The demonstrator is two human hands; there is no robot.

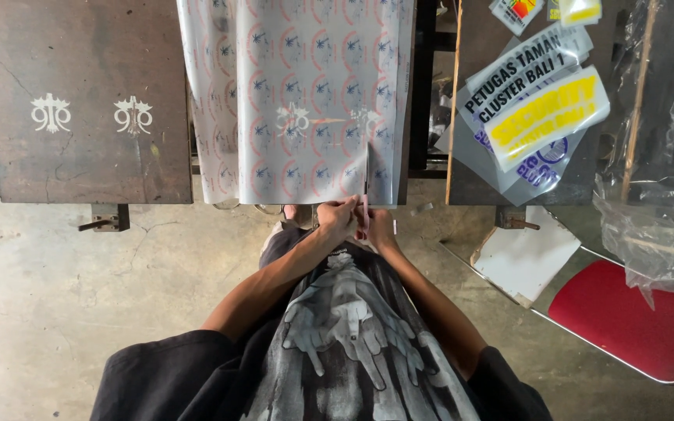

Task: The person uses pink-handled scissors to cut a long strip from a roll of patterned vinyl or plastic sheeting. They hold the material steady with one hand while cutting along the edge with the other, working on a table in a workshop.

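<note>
We look down from our head and see our black shirt with a grey picture of hands on it. Our two arms reach out in front of us and meet in the middle. Our left hand and our right hand are close together, touching, just at the near edge of a table. Both hands are closed around a thin pink tool. We cannot tell what kind of tool it is. It stands up straight between our fingers, and a thin line runs on from it up the sheet.

Just past our hands lies a big clear printed sheet. It is covered with rows of little round red and blue pictures. It lies over the middle table and hangs a bit over the near edge.

To the left is a dark brown table with two white marks on it.

To the right, on another table, lies a pile of stickers, some yellow and some white. Near right, lower down, is a white board and a red chair seat. Crinkly clear plastic hangs at the far right.

The grey floor is under it all.
</note>
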